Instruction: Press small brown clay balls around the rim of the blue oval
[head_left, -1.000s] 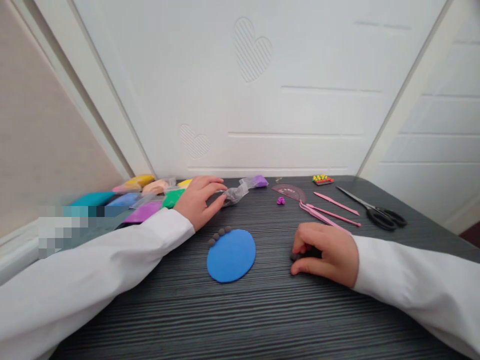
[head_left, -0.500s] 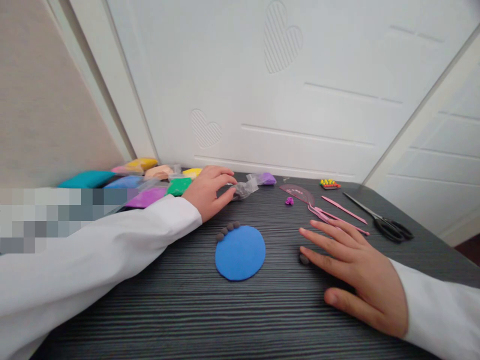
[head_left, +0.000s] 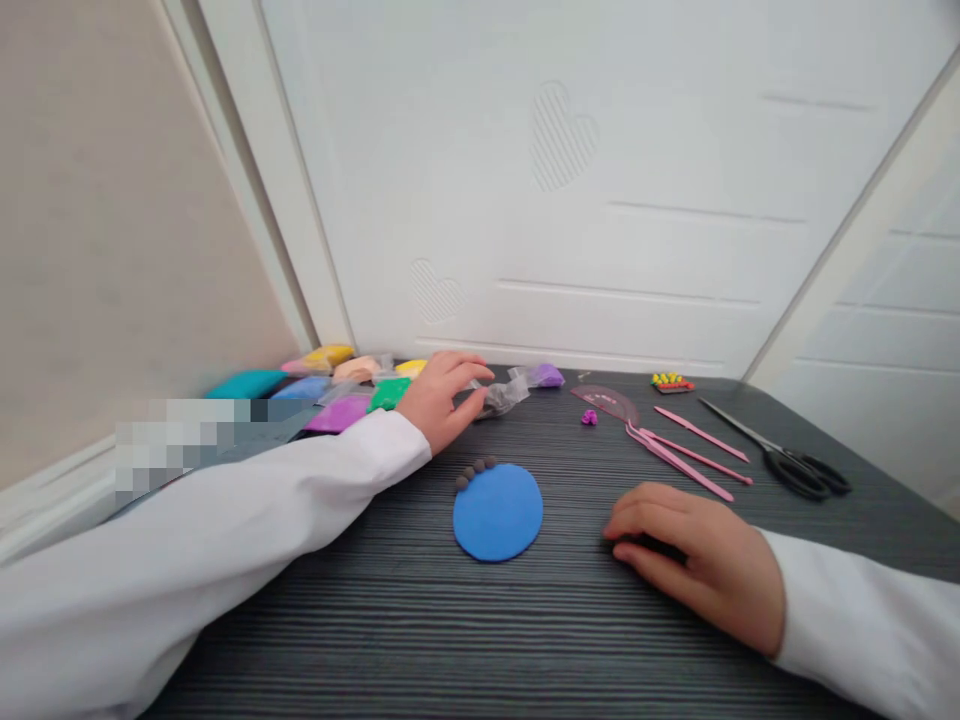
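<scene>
A flat blue clay disc (head_left: 498,515) lies on the dark table in front of me. Along its far left edge sits a short row of small dark grey clay balls (head_left: 470,474). My left hand (head_left: 446,400) is beyond the disc, fingers apart, beside a clear bag of grey clay (head_left: 504,397), its fingertips at the bag's near side. To the right of the disc my right hand (head_left: 694,560) rests low on the table. Its thumb and fingers are drawn together around a loose dark grey clay ball, mostly hidden under the fingertips.
Bagged clay in several colours, including a green pack (head_left: 388,393), lies at the back left. A purple bag (head_left: 549,376), purple clay lump (head_left: 590,418), protractor (head_left: 607,403), pink tools (head_left: 701,433), black-handled scissors (head_left: 795,470) and a small colourful piece (head_left: 672,383) lie right. A white panel stands behind.
My right hand has gone from spread fingers to a pinch at the loose grey ball. My left hand stays by the grey clay bag. The whole view has shifted slightly.
</scene>
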